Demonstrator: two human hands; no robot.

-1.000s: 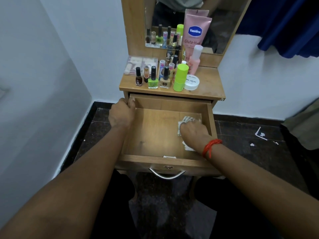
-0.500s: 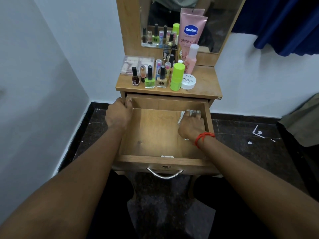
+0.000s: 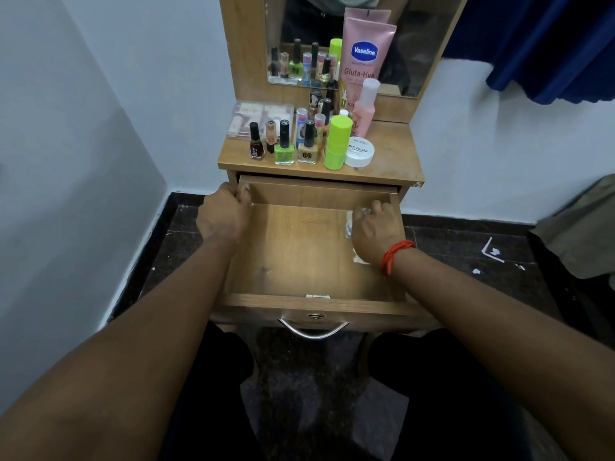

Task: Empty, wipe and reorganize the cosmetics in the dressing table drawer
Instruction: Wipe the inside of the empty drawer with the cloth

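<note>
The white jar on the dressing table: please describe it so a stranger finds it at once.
Look at the table top below the mirror. At the right end of the front row, beside the green bottle, stands the jar: the only low, round, white one.

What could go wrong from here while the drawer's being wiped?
1. The nail polish bottles stand near the front edge of the tabletop, just above the right hand holding the cloth. A bump might topple them into the drawer.
2. The left hand grips the drawer's left wall close under the tabletop. If a wiping stroke pushes the drawer in, its fingers could get pinched.
</note>
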